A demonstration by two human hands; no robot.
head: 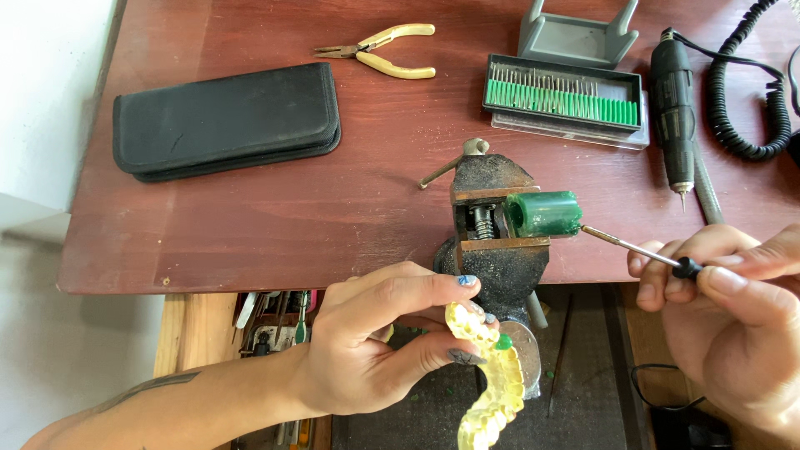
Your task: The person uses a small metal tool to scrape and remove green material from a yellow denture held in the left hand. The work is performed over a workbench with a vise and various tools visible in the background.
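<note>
A reddish-brown wooden tabletop (350, 192) fills most of the view. On its left part lies a flat black zipped fabric case (227, 119). At the near edge a small dark rusted metal bench vise (493, 229) is mounted, its jaws clamped on a green wax cylinder (544, 213) that sticks out to the right. Behind the vise sits an open tray of green-shanked burs (563, 97), with a grey plastic stand (577, 33) beyond it and a black rotary handpiece with coiled cord (672, 100) to the right. Yellow-handled pliers (379, 52) lie near the far edge.

The left hand (383, 337) grasps a translucent yellow dental arch mould (492, 383) between thumb and fingers, below the table edge, just in front of the vise. The right hand (733, 308) pinches a thin metal probe with a black collar (642, 252), its tip pointing toward the wax cylinder, close to it but apart.
</note>
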